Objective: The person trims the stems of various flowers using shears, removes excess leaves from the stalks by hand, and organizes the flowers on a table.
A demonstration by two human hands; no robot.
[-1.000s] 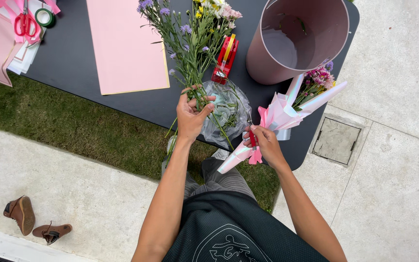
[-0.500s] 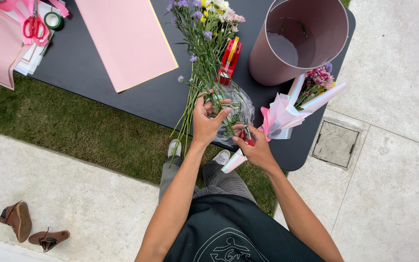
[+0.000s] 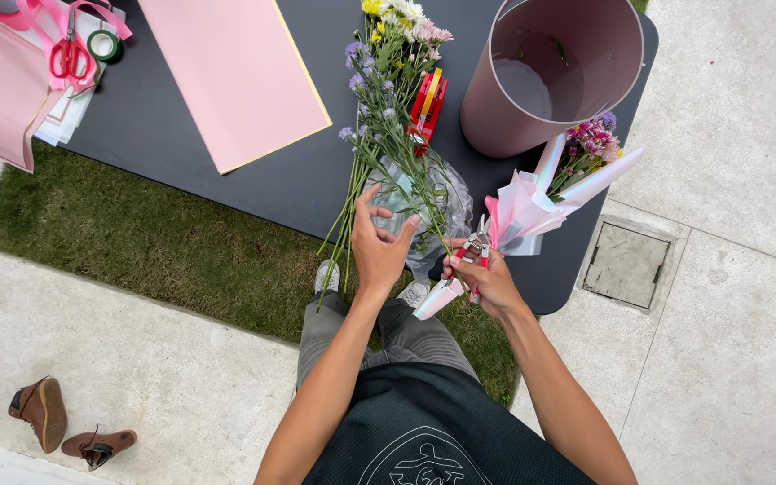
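A loose bunch of purple, white and yellow flowers point(image 3: 386, 99) lies on the black table point(image 3: 190, 198), its green stems hanging over the near edge. My left hand point(image 3: 377, 247) rests on the stems, fingers spread around them beside clear plastic wrap point(image 3: 437, 202). My right hand point(image 3: 487, 278) grips small red-handled pruning shears point(image 3: 475, 247) close to the stems. A small bouquet wrapped in pink paper point(image 3: 541, 193) lies just right of that hand, its tail under my fingers.
A tall mauve cylinder bucket point(image 3: 550, 76) stands at the back right. A pink paper sheet point(image 3: 231, 76), red tape dispenser point(image 3: 426, 103), red scissors point(image 3: 69, 54), green tape roll point(image 3: 103, 45) lie on the table. Brown shoes point(image 3: 65, 427) sit on paving; a drain cover point(image 3: 626, 260) is right.
My left hand slid down the stems toward the table edge and opened its fingers. My right hand brought the shears in closer to the stems.
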